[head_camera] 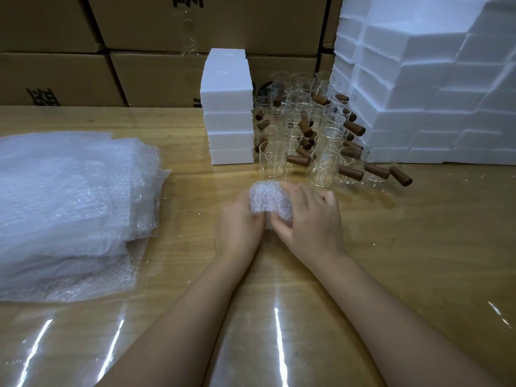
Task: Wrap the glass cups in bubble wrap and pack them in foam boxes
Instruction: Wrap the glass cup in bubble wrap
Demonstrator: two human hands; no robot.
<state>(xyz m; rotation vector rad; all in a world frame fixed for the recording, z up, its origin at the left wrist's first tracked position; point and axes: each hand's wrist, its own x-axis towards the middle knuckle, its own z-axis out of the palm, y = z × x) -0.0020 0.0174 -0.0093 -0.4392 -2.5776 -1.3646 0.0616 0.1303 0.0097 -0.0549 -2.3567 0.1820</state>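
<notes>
A bundle of bubble wrap (268, 197) sits between both hands at the table's middle; whatever is inside it is hidden. My left hand (239, 222) grips its left side and my right hand (310, 219) clasps its right side and top. Behind them stand several clear glass cups (300, 129) with brown wooden handles. A stack of white foam boxes (227, 110) rises just left of the cups. A pile of bubble wrap sheets (69, 208) lies at the left.
A large wall of stacked white foam boxes (430, 88) fills the right rear. Brown cardboard cartons (117, 48) line the back. The wooden table (418, 247) has a glossy clear cover.
</notes>
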